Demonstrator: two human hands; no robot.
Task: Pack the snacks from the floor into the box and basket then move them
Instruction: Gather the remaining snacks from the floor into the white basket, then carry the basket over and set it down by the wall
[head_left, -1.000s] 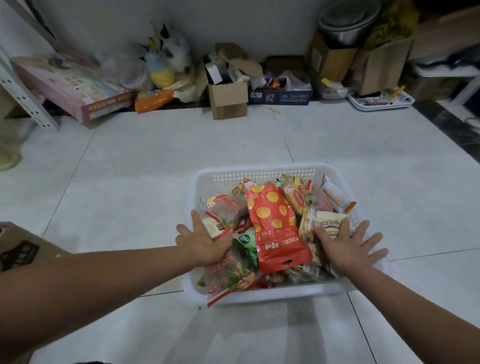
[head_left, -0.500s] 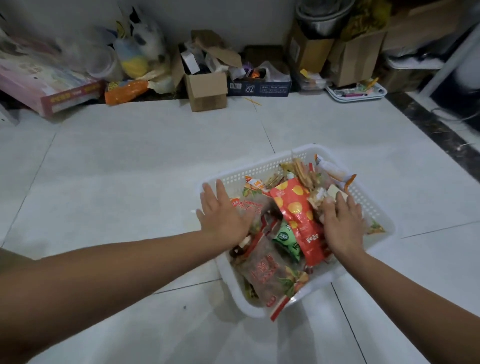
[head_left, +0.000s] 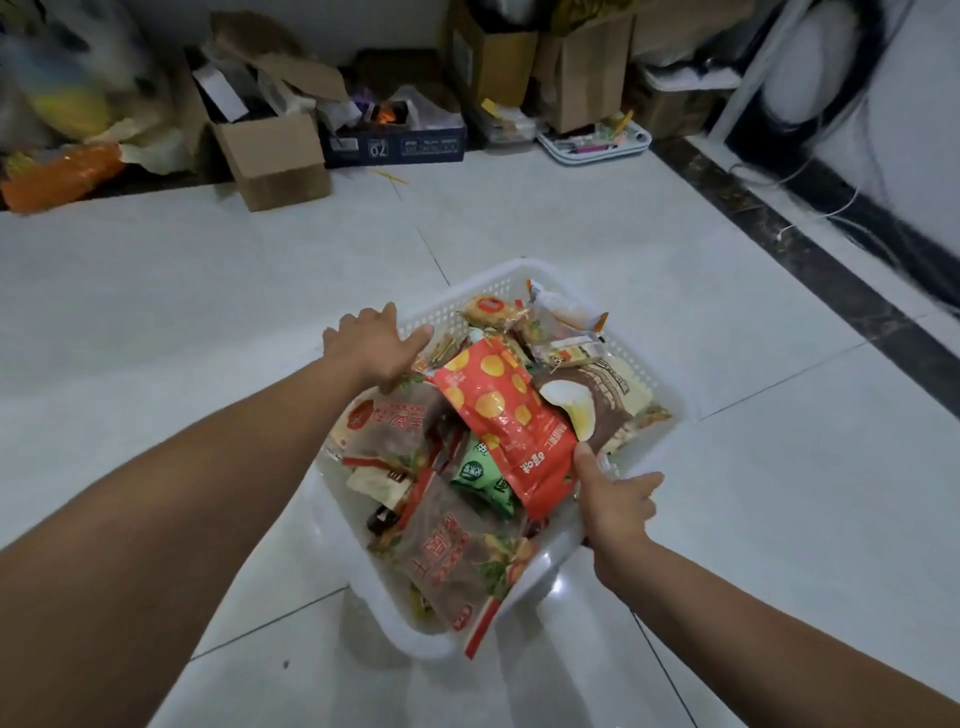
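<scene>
Both of my hands are on the white basket, which sits cornerwise to me and tilted, though I cannot tell whether it is clear of the floor. My left hand grips the far-left rim, fingers curled over the outside and thumb lying along the top edge. My right hand grips the near-right rim, fingers wrapped over the outside, thumb pressed inside against the corner of a red packet with yellow dots. The snacks fill the basket between my two hands. The red packet lies on top, a brown packet touches it just beyond my right thumb, a green packet peeps out from under it, and a clear brownish packet hangs over the nearest corner. Well beyond my left fingers, across white tiles, clutter lines the wall. An open cardboard box stands nearest, with a dark box beside it and a blurred orange bag far off to the left. Past my right fingers, a pale tray lies by more cartons, and a dark strip of flooring runs along the right side.
</scene>
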